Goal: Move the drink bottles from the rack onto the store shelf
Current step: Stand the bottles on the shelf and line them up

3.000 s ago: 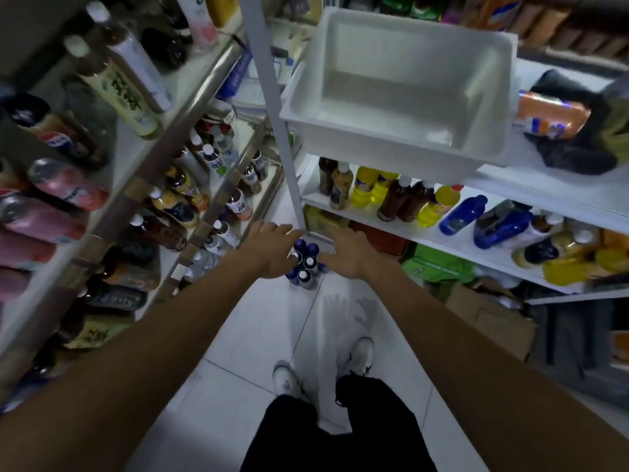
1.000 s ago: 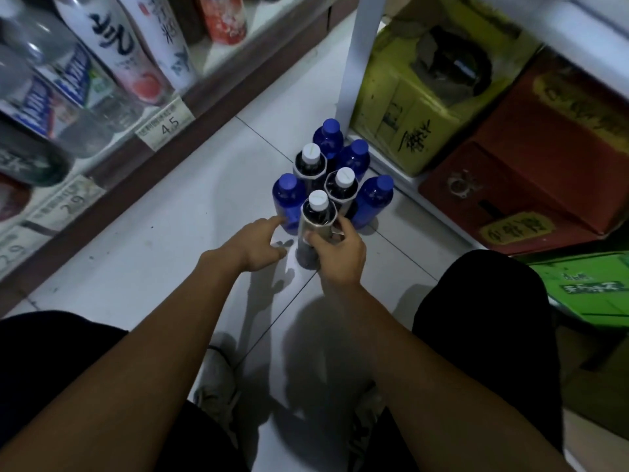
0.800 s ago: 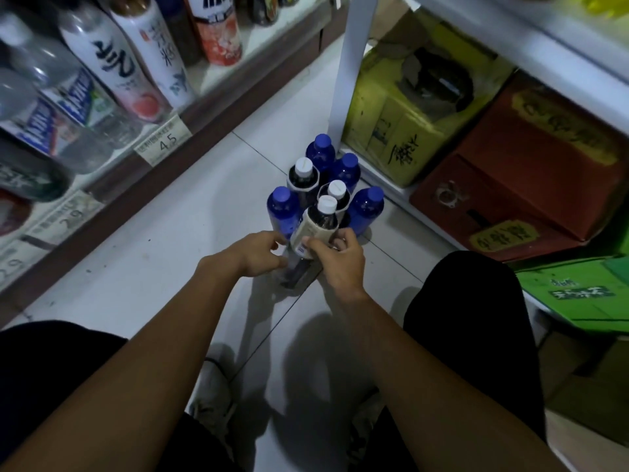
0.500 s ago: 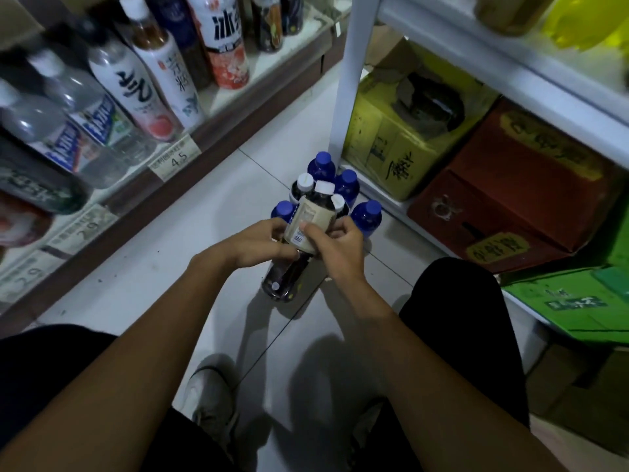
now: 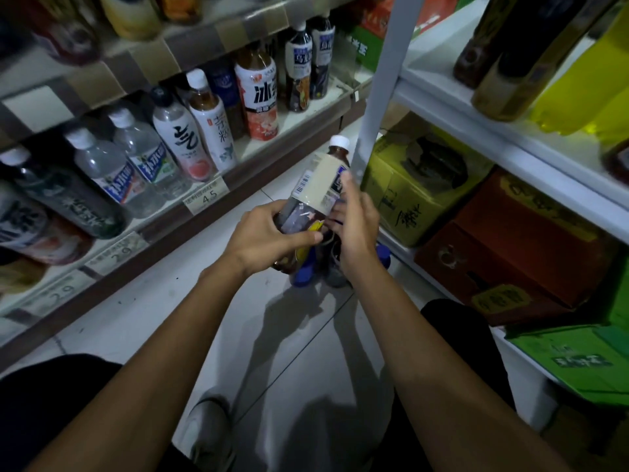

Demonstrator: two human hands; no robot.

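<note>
left hand [image 5: 269,238] grips dark tea bottle [image 5: 318,189] low, tilted | right hand [image 5: 355,226] fingers loose, straight against its label

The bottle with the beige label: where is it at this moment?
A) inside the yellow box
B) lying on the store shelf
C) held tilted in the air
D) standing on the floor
C: the left hand grips the dark lower part of the bottle with the beige label, the right hand touches its label, and its white cap points up and to the right.
</note>
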